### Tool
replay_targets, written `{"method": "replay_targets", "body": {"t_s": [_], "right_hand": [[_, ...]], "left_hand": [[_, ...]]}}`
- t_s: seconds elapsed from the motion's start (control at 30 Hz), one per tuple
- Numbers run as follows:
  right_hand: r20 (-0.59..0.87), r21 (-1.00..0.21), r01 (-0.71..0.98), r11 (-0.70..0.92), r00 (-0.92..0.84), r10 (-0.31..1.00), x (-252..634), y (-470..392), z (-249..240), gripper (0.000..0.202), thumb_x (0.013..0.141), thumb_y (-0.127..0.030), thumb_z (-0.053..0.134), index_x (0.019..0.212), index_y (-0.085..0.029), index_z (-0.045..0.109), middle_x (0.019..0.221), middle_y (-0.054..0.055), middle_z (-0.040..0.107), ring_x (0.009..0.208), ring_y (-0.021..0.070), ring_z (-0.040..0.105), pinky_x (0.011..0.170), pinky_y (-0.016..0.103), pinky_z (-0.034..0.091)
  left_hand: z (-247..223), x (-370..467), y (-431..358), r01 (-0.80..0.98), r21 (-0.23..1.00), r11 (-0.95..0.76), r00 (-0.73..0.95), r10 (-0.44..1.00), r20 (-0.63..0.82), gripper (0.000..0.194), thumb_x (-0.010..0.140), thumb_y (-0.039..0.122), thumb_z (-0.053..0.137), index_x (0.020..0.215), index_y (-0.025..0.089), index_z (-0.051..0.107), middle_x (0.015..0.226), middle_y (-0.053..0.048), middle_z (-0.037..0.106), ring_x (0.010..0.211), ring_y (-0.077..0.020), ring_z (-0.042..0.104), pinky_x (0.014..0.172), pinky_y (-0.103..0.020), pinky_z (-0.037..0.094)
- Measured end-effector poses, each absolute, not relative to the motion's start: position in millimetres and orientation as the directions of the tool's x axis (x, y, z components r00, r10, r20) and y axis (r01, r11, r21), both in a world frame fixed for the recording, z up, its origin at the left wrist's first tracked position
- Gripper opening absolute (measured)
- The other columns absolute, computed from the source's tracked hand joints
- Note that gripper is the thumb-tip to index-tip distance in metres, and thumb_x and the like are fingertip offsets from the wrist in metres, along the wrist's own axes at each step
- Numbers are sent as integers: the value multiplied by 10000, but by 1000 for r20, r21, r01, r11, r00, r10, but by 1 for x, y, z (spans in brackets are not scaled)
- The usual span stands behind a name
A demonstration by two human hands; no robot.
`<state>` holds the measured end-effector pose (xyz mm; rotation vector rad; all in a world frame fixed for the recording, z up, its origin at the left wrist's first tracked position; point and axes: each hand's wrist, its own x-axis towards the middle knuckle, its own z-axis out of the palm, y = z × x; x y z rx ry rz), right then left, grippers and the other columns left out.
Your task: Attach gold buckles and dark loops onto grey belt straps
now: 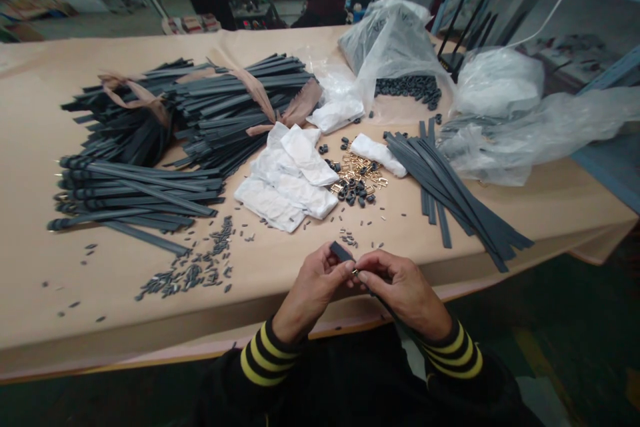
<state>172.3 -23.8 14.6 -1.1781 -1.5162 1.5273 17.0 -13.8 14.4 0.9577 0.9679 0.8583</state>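
At the table's front edge my left hand (pixel 319 282) pinches a dark grey strap (pixel 341 252) near its end, which sticks up past the thumb. My right hand (pixel 404 285) is closed on the same strap close by, fingertips almost meeting the left ones. Between the thumbs a small gold buckle (pixel 355 271) shows in part on the strap. The rest of the strap trails below my right hand toward my lap. Just beyond the hands lie a few small dark pieces (pixel 349 238), a heap of gold buckles (pixel 367 170) and several dark loops (pixel 356 192).
Loose straps (pixel 440 180) lie right; straps with buckles (pixel 140 193) and tied bundles (pixel 240 107) lie left. White packets (pixel 290 180) sit mid-table. Small dark pieces (pixel 185 277) are scattered front left. A plastic bag (pixel 390 40) of dark loops stands behind. Other people are across the table.
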Motion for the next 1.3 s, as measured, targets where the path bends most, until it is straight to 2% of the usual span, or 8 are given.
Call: {"method": "replay_targets", "body": {"t_s": [0.13,0.27,0.37,0.5,0.6,0.87,1.2,1.3], "right_hand": [[-118,-987,140,-76,-325,938,172,-26,11,132,809,-210,515,908,-175,595,775,22,662,714,130,621,663,245,498],[-125,-991,91,-99,-369,921,172,-27,8,183,821,-187,488,984,-176,571,850,36,661,755,130,624,714,264,502],[-126,-992,76,-106,-360,924,170,-27,7,148,789,-192,541,931,-171,573,830,33,659,761,140,624,723,275,496],[-168,-985,24,-168,-278,946,169,-26,4,94,767,-237,580,825,-165,596,719,15,651,686,133,615,658,258,496],[-184,-982,9,-188,-259,948,169,-24,5,102,768,-247,577,816,-168,621,707,13,654,650,122,603,622,244,491],[-138,-981,164,-100,-237,962,167,-19,16,73,778,-221,553,775,-164,599,724,14,638,687,127,593,643,233,462],[-147,-940,332,-78,-188,971,169,-16,13,24,741,-196,557,741,-178,541,678,-14,572,626,112,537,587,227,424],[-183,-954,271,-130,-182,966,172,-14,11,111,718,-225,593,775,-180,510,710,-14,546,659,115,533,612,233,436]], "left_hand": [[13,17,-14,-172,919,354,321,902,-288,160,766,268,575,766,123,506,637,10,566,579,-90,523,575,-213,414],[9,17,-14,-189,907,375,335,893,-299,170,768,283,568,767,131,492,643,1,584,575,-105,539,576,-230,419],[10,18,-14,-186,915,359,322,902,-289,169,760,279,577,748,131,496,628,13,572,565,-92,522,570,-217,413],[13,19,-14,-173,930,324,335,907,-254,168,764,282,570,739,131,502,618,17,558,579,-97,524,575,-219,412],[14,21,-15,-142,945,294,318,918,-238,167,783,292,541,749,134,498,634,9,559,600,-112,540,592,-237,422],[12,22,-20,104,981,164,143,974,-177,163,815,300,492,765,146,508,650,9,553,627,-114,524,613,-240,414],[16,26,-21,159,976,150,137,976,-172,95,781,248,533,786,153,534,703,2,573,670,-122,540,627,-230,423],[16,25,-21,173,977,121,110,984,-141,77,759,233,560,782,160,554,720,8,572,678,-116,533,628,-216,413]]}}
